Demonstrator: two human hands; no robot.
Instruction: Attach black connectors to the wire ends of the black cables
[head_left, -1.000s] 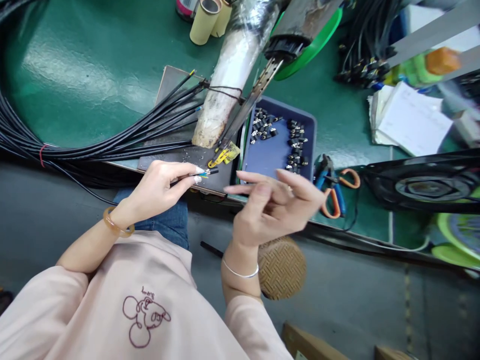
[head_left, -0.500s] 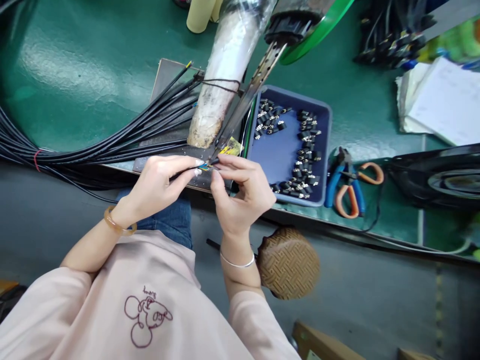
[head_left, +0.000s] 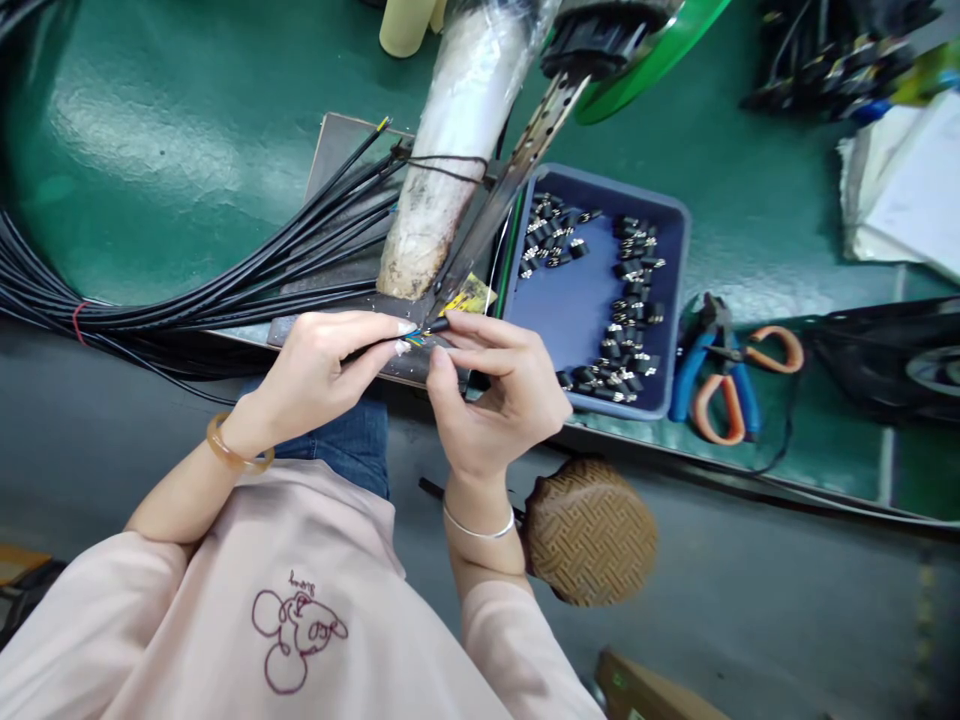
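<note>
My left hand point(head_left: 330, 365) pinches the end of a black cable point(head_left: 361, 351), where thin coloured wires point(head_left: 412, 339) fan out past the fingertips. Facing it, my right hand point(head_left: 501, 390) is closed on a small black connector point(head_left: 437, 325) set against those wires. Directly above this spot comes down the tip of a soldering iron point(head_left: 480, 235), fixed beside a plastic-wrapped white tube point(head_left: 435, 170). How the wires meet the connector is too small to make out. A bundle of black cables point(head_left: 187, 312) lies to the left, its ends on a dark board point(head_left: 330, 165).
A blue-grey tray point(head_left: 679, 300) with several black connectors stands right of my hands. Beyond it lie blue-handled cutters point(head_left: 694, 370) and orange-handled scissors point(head_left: 720, 408). Papers point(head_left: 911, 190) rest at the far right. A woven-top stool point(head_left: 592, 530) stands below the table edge.
The view has shifted slightly, so the tray and tools appear farther right. My right hand has drawn back a little and more of the connector shows; the left keeps its pinch.
</note>
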